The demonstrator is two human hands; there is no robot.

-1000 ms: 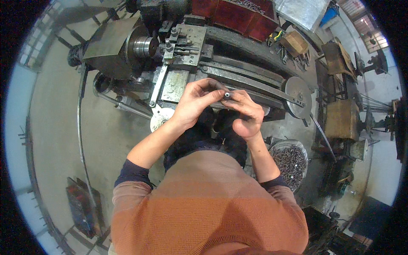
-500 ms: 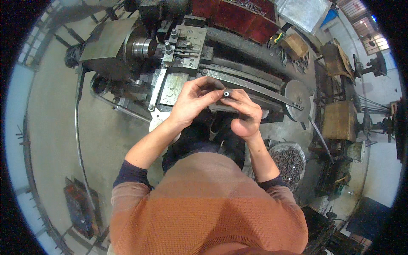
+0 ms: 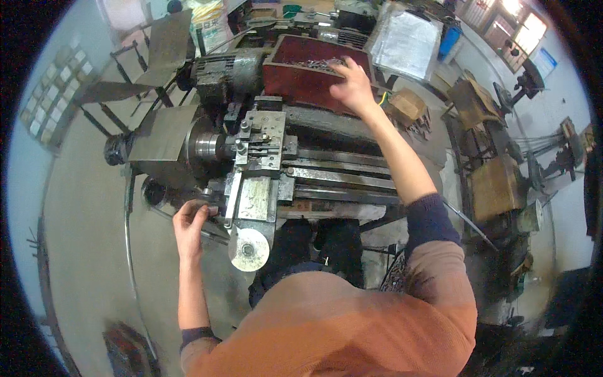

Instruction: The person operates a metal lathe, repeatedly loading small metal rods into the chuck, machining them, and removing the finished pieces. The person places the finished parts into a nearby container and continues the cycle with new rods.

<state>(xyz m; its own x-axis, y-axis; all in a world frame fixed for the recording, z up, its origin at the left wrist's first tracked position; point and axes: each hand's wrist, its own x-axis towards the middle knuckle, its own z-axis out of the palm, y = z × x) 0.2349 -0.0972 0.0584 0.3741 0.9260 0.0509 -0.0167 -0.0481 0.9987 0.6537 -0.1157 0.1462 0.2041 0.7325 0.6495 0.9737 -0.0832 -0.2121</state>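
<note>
My right hand (image 3: 353,87) reaches over the front edge of the dark red box (image 3: 295,88), fingers stretched out and apart, slightly blurred. Small metal pieces (image 3: 312,65) lie in that box behind the fingers. At the lathe's front left, my left hand (image 3: 190,221) has thumb and fingers pinched together beside a small greyish end; I cannot make out whether this is a loose part or part of the machine. Just right of that hand are the tool carriage (image 3: 256,198) and a round pale handwheel (image 3: 249,249). The chuck (image 3: 208,147) sits above and beyond the hand.
The lathe bed rails (image 3: 339,174) run rightward from the carriage. Behind stand a motor (image 3: 229,74) and a foil-like silver sheet (image 3: 405,41). A cardboard box (image 3: 406,107) is right of the red box. A long thin rod (image 3: 129,251) runs down the left side.
My hands were together around a small tubular metal piece; now they are apart. The right moved forward to the red box, the left to the lathe's left front. The view tilted further forward.
</note>
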